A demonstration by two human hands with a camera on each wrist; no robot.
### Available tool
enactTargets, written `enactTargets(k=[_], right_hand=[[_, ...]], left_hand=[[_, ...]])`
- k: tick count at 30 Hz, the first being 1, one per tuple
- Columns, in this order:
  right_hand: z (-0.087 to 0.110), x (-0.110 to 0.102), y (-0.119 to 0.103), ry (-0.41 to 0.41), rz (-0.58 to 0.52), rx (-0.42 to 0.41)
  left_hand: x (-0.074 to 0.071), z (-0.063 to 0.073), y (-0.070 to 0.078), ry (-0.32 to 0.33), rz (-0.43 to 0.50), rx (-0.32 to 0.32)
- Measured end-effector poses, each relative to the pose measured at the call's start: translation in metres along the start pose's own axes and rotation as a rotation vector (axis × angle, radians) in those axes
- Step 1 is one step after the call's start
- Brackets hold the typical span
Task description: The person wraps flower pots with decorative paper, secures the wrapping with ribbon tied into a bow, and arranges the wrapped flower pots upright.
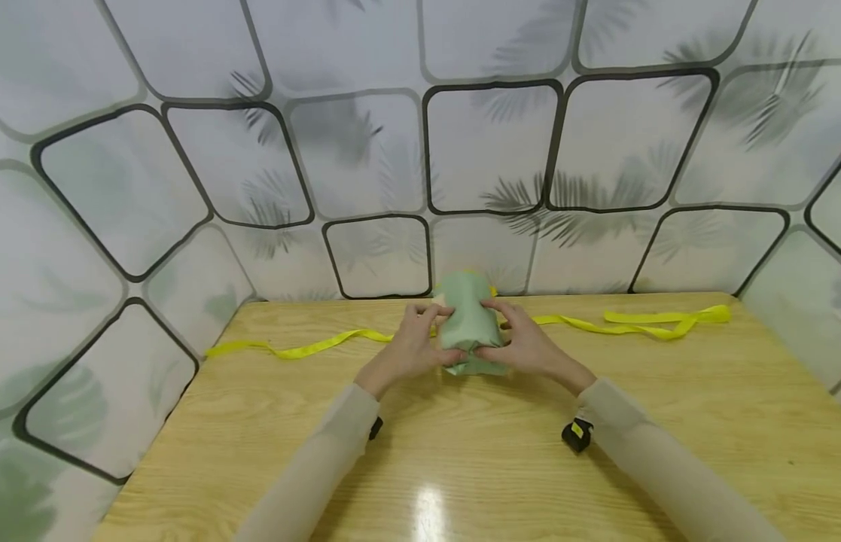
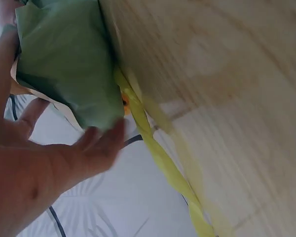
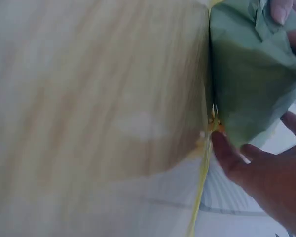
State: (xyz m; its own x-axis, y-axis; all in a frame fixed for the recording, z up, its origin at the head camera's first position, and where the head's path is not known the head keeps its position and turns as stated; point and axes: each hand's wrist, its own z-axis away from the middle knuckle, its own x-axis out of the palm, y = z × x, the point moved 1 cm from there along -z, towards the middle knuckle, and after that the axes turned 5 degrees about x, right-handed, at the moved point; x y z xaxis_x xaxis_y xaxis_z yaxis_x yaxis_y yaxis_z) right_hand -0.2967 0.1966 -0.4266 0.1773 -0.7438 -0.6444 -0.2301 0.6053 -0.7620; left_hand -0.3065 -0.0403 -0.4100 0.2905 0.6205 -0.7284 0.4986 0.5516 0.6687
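While the left hand (image 1: pixel 415 342) and right hand (image 1: pixel 528 342) grip a green package (image 1: pixel 469 312), yellow ribbon (image 1: pixel 714 314) trails along the bench (image 1: pixel 474 436) on both its sides, patterned backdrop (image 1: pixel 488 150) behind it.

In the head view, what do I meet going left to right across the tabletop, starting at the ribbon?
Yellow ribbon's left end → left hand → green bundle → right hand → yellow ribbon's right-hand fold.
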Motion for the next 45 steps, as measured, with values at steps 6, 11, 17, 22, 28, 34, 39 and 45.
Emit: enactTargets(k=[6,11,17,22,28,34,39,45], right_hand=[[-0.003,-0.007,0.005,-0.149,0.163,0.053],[-0.003,-0.011,0.001,-0.235,0.246,0.099],[0.002,-0.014,-0.009,-0.281,0.291,0.126],[0.007,-0.012,-0.014,-0.280,0.284,0.126],[0.021,-0.005,-0.015,-0.287,0.259,0.113],[0.043,0.002,-0.020,-0.252,0.293,0.045],[0.061,0.005,-0.031,-0.228,0.349,-0.010],[0.075,0.007,-0.035,-0.219,0.328,-0.059]], left_hand=[[-0.002,0.001,-0.005,-0.196,0.051,-0.050],[-0.003,0.001,-0.007,-0.218,0.043,-0.056],[-0.004,0.000,-0.004,-0.235,0.000,-0.048],[-0.005,0.000,0.002,-0.253,0.004,-0.024],[-0.002,0.009,0.006,-0.269,0.030,-0.021],[0.003,0.029,0.017,-0.275,0.067,-0.002],[0.007,0.045,0.026,-0.286,0.063,0.001],[0.011,0.057,0.032,-0.274,0.036,0.001]])
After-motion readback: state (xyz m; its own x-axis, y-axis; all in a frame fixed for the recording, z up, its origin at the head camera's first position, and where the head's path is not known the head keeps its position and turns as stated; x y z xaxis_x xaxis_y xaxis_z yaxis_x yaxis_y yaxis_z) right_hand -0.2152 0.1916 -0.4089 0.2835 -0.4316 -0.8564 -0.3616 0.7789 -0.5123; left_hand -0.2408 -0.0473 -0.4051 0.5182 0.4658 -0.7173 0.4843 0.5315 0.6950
